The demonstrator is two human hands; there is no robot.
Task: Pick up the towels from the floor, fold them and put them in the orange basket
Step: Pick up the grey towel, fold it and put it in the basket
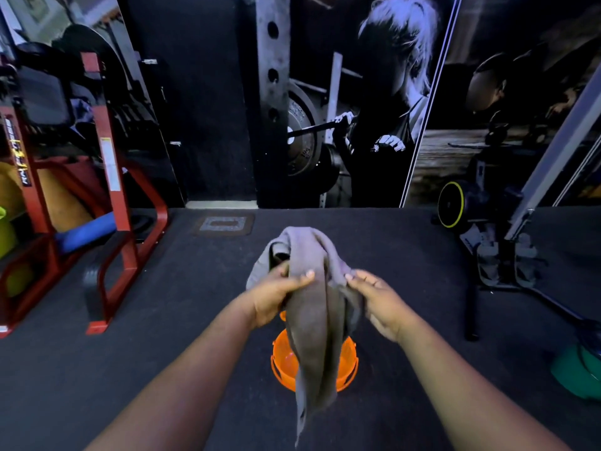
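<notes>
A long grey terry-cloth towel point(309, 307) hangs in the air between both hands, bunched and draped rather than folded, so the folding step looks barely begun. It is held up off the dark rubber gym floor point(162, 320), probably so that its length can fall free and its edges be found. Its lower end trails down in front of the round orange plastic basket point(286, 362), which stands on the floor directly below the hands, well out from the wall and handy for dropping the towel in once it is folded.

The left hand point(276, 297) grasps the towel's upper part, thumb laid across the front of the cloth and fingers curled behind it. The right hand point(380, 301) pinches the opposite side at the fingertips, palm turned inward. Both forearms reach forward and converge towards the towel, wrists about level.

A red steel equipment rack point(110, 177) stands towards the floor's left edge; a green object point(575, 372) lies near its right edge
</notes>
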